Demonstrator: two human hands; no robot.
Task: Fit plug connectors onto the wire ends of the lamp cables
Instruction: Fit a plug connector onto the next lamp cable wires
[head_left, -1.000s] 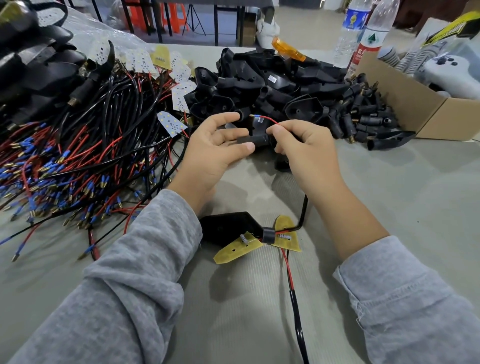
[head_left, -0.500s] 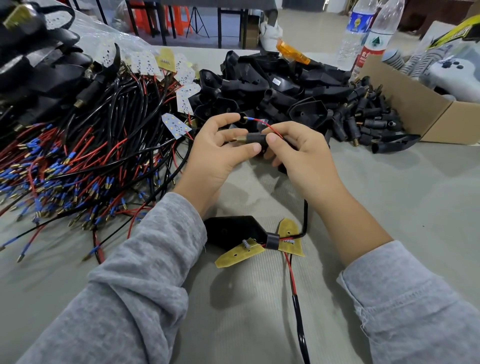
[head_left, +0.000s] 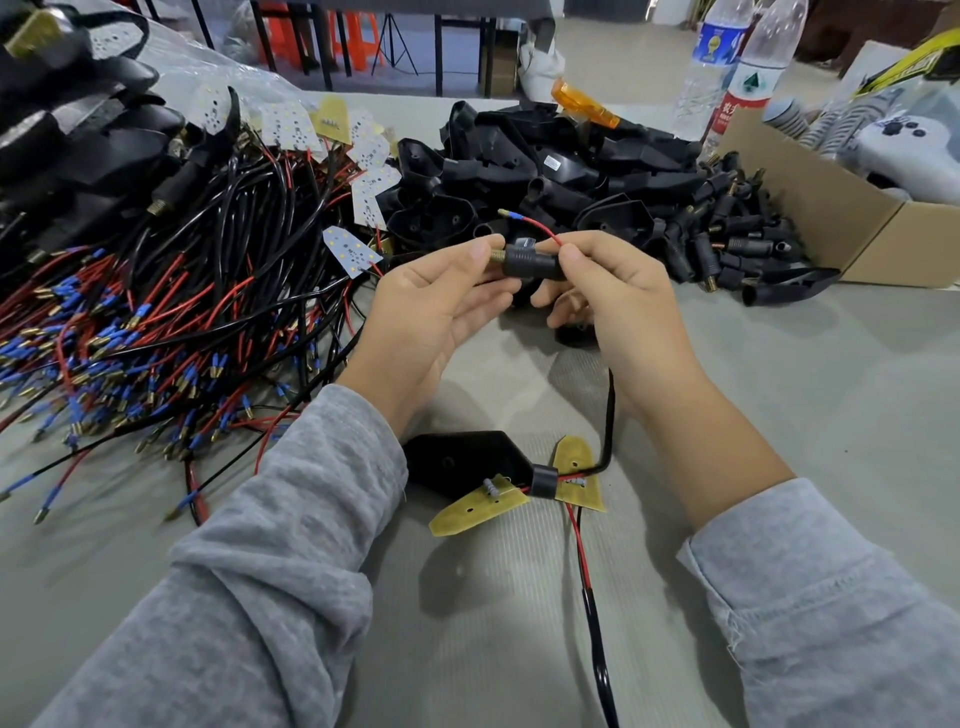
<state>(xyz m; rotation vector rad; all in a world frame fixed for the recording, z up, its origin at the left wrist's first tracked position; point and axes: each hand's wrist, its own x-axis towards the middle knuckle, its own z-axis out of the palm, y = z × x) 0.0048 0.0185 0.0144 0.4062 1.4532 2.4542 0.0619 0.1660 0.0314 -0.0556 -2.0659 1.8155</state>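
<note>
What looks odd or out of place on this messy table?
An orange translucent piece lies atop the heap of black housings, the only such colour there. Otherwise nothing looks damaged or spilled. Both hands, left and right, hold a black plug connector; a red wire arcs free above it.

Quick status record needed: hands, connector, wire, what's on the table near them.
left hand: pinches brass end of plug connector
right hand: grips connector's other end and red wire
wire tip: blue sleeve, free above connector
near table: black lamp housing, two yellow boards
left: cable pile
behind: loose connectors
</note>
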